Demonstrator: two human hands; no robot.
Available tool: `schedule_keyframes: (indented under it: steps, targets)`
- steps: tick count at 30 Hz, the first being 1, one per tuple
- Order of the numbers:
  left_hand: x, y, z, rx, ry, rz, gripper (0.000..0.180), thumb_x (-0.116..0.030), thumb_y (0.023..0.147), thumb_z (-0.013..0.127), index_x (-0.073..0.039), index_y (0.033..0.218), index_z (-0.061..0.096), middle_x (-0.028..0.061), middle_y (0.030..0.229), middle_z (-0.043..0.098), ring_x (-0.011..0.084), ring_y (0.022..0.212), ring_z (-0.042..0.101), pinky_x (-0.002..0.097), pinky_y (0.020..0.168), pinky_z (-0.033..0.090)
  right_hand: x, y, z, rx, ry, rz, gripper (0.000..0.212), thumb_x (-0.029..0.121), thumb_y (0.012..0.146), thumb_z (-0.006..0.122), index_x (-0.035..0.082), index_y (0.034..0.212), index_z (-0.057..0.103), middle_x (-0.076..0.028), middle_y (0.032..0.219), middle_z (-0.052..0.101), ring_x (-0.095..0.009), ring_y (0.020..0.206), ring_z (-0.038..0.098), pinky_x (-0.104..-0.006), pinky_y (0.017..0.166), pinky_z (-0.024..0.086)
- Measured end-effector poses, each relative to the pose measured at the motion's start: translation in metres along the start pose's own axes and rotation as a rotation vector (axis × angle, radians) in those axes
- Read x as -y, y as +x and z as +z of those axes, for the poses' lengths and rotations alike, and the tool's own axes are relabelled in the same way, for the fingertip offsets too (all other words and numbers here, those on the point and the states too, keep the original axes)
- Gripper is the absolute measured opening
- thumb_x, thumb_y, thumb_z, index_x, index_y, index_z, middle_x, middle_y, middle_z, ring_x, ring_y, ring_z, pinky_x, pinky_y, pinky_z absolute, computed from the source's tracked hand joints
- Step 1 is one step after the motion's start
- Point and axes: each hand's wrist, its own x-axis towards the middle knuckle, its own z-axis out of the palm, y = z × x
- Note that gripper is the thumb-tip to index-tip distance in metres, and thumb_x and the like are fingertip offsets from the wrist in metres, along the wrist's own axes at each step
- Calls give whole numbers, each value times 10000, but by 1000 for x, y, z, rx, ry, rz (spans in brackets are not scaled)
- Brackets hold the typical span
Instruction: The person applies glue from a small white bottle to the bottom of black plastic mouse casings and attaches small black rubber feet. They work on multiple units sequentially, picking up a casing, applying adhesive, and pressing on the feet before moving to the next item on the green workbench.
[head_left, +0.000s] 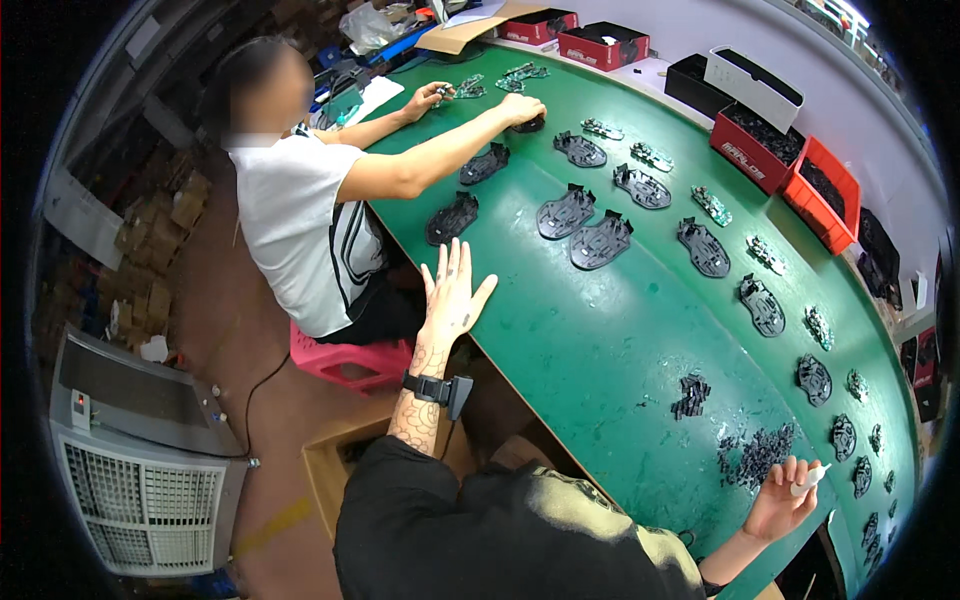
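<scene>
My left hand (457,298) reaches over the table's near left edge, fingers spread and holding nothing. Just beyond its fingertips lies a black mouse base shell (452,218). At the lower right, my right hand (778,508) grips a small white dropper bottle (806,482) with a narrow tip pointing up and to the right. Beside that hand sits a pile of tiny black parts (752,456), and a smaller heap of black strips (690,397) lies farther left. Two more mouse base shells (566,212) (601,240) rest side by side mid-table.
More shells (703,248) and green circuit boards (711,206) line the green table (560,345). A co-worker (300,220) sits at the left, one hand (522,107) on a dark part. Red bin (822,195) and boxes (604,46) stand along the back. A pink stool (350,360) and carton (325,470) are below.
</scene>
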Motion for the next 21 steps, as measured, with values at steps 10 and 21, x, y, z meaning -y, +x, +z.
schedule_keyframes:
  steps: [10,21]
  targets:
    - [-36,26,5,38,-35,205,776,-439,950,475,126,1423,233,318,1492,227,406,1417,199,470,1164,159,-10,4,4,-53,-16,21,269,188,927,501,55,1158,460,-8,781,397,-136,751,355,-278,657,329]
    - [-14,33,8,9,-168,270,594,-241,969,445,128,1402,275,320,1475,259,401,1400,244,449,1159,203,-5,-5,2,-136,-11,-37,274,194,935,501,52,1166,462,-10,785,409,-133,746,364,-279,652,333]
